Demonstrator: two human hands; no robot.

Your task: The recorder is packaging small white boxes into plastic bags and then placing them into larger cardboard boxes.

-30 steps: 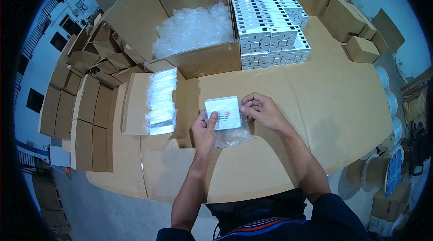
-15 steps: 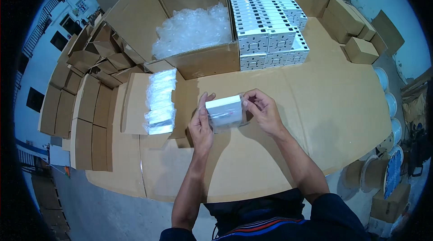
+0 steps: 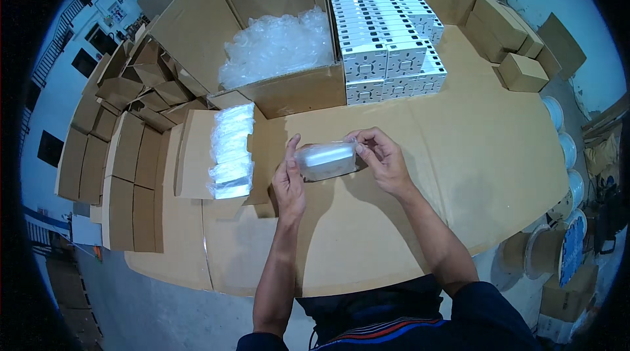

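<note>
My left hand (image 3: 289, 180) and right hand (image 3: 382, 157) grasp a small white box (image 3: 326, 160) blurred inside its clear bag, near stacked white boxes (image 3: 388, 42).

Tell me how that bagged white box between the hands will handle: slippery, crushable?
The bagged white box probably feels light: the left hand and right hand hold it by the ends with fingertips only. Its glossy clear wrap looks slippery. The box seems stiff, keeping straight edges.
</note>
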